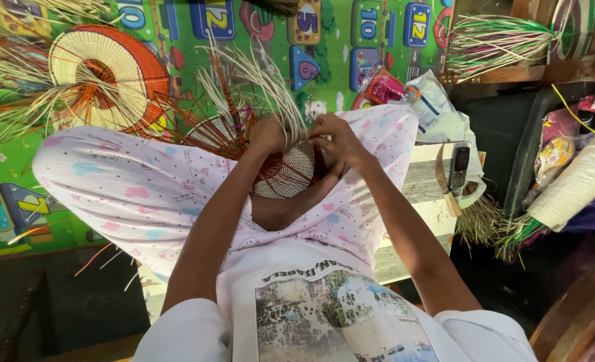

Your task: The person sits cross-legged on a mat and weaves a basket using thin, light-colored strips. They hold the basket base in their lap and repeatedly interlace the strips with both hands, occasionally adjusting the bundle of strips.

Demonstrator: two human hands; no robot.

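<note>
A half-woven round basket piece (290, 175) with a cream centre and red-brown spokes rests on my lap, between my knees in pink patterned trousers (123, 181). Pale straw strands (257, 80) stick up from its far rim. My left hand (267, 134) grips the rim and the base of those strands. Just to its right, my right hand (337, 141) pinches strands at the same rim, the fingers of both hands almost touching. The hands hide part of the weave.
A cream and orange woven disc (103, 74) with loose straws lies on the green play mat (176, 40) at the upper left. A phone (458, 167) and a curved blade (441, 177) lie on a bench to my right. Green and pink straw bundles (498, 40) and bags (579, 154) crowd the right side.
</note>
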